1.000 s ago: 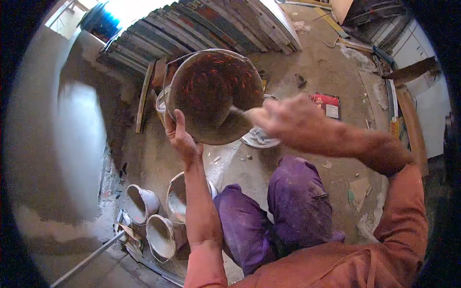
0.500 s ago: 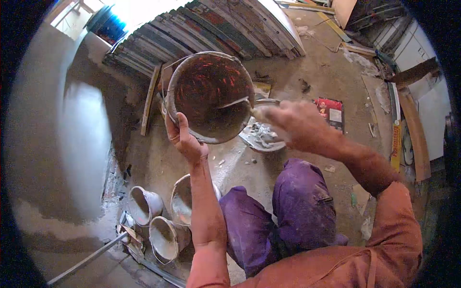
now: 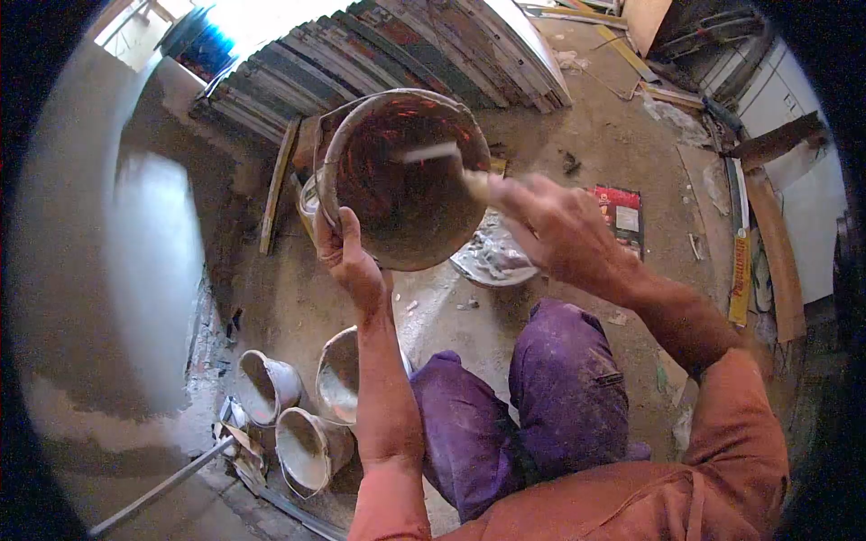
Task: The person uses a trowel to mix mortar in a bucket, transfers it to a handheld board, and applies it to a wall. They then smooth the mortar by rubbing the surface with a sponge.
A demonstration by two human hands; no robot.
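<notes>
My left hand (image 3: 354, 261) grips a large bucket (image 3: 410, 239) by its lower left rim, thumb on the near side. The bucket is tilted with its mouth toward me; its dark inside shows reddish streaks. In my closed right hand (image 3: 564, 221) is a scraper (image 3: 433, 153), its pale handle blurred by motion and its flat blade inside the bucket's mouth. Below and right of the bucket stands a tub of whitish, lumpy material (image 3: 496, 252), partly hidden behind the bucket and my right hand.
Several smaller buckets (image 3: 271, 389) stand on the floor at lower left, beside a metal bar (image 3: 162, 487). Stacked boards (image 3: 397, 54) lean at the back. A red bag (image 3: 619, 212) lies on the right, near planks (image 3: 776, 252) and a yellow-labelled strip (image 3: 741, 275).
The scraper has moved up inside the bucket and its blade has turned broader to view. My right hand has shifted slightly right; the bucket has moved a little right and turned.
</notes>
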